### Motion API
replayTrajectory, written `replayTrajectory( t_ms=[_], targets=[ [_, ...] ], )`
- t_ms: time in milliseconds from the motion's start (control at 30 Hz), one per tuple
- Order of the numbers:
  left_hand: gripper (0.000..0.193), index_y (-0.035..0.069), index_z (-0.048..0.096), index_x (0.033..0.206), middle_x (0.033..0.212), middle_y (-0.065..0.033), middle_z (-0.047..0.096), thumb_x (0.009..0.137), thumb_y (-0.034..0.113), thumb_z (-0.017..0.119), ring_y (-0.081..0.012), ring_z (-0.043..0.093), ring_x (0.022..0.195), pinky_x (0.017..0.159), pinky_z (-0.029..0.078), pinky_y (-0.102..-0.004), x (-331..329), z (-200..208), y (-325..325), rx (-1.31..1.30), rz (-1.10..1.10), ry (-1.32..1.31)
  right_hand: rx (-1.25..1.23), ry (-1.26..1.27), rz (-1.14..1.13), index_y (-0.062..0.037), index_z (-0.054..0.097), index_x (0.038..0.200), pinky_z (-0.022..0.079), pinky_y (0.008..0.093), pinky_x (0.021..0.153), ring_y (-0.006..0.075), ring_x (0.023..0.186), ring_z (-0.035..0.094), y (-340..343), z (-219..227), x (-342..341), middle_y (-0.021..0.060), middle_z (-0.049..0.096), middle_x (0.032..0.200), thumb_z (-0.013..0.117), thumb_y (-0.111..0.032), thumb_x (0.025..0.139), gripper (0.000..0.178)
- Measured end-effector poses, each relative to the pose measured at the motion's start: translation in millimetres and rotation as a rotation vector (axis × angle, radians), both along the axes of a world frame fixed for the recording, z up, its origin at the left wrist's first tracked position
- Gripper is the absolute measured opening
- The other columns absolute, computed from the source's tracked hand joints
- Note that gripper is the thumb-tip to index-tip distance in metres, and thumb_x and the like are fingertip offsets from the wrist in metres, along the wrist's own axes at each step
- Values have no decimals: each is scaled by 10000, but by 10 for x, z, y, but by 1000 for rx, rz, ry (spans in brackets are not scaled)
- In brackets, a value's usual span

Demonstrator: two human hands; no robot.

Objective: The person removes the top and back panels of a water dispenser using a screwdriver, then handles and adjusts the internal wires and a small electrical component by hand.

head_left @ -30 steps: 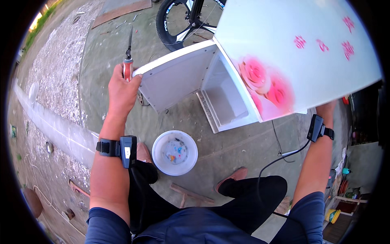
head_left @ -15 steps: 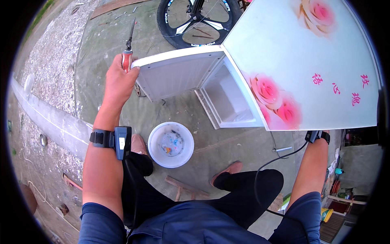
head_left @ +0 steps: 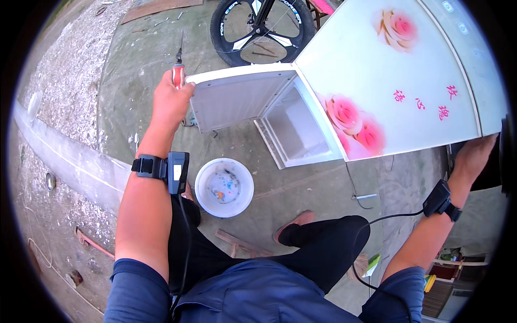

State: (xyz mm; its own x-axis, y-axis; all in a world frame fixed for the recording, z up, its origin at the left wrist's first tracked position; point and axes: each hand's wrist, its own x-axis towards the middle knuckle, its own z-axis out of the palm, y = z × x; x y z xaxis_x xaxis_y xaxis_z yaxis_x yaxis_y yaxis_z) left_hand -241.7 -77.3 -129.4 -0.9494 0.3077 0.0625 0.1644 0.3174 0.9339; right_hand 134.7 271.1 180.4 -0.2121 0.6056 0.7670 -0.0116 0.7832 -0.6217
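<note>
My left hand [head_left: 171,105] is closed around a tool with a red and pale handle [head_left: 178,75] and a thin, dark, pointed shaft sticking up away from me; its exact kind is unclear. The same hand rests against the outer edge of an open white refrigerator door [head_left: 237,94]. Beside that door shows the white inner compartment [head_left: 301,129]. The refrigerator's large pale front [head_left: 409,70], printed with pink roses, spreads to the right. My right hand [head_left: 471,159] lies at its near right edge, fingers stretched along it and partly in shadow.
A white bucket [head_left: 245,185] with scraps in it stands between my feet, near a small wooden piece [head_left: 242,245]. Beyond the door is a bicycle wheel [head_left: 262,29]. A red-handled tool [head_left: 94,245] lies at left. A thin cable [head_left: 353,183] trails under the refrigerator.
My right hand has come out from behind the refrigerator's near edge and moved right along it. My left hand, still holding the tool at the door, appears slightly further right as the view shifts.
</note>
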Motion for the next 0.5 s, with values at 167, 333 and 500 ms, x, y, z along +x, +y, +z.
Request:
replayTrajectory(
  t_ms=[167,333,500],
  targets=[
    [391,-5,549,1173,970,-77,633,859,156,717,-173,623,845,696,517,-327,94,168,-64,335,120,-282,302,-159,-4,10,462,1398,321,377,1129,249,1310,477,-152,529,-77,136,527,1400,343,-350,1084,492],
    [348,-10,521,1129,908,-104,625,870,118,714,-188,618,723,623,512,-332,54,141,-201,563,152,-571,462,-416,-102,-16,584,1314,387,322,1056,202,1206,559,-337,748,-194,105,623,1285,472,-357,1051,445],
    [283,-2,502,1067,878,-116,608,886,103,693,-201,622,730,626,521,-327,89,197,-265,734,196,-696,436,-474,-344,-48,692,1214,435,253,973,133,1071,618,-562,649,-379,78,705,1133,713,-333,924,408]
  ],
)
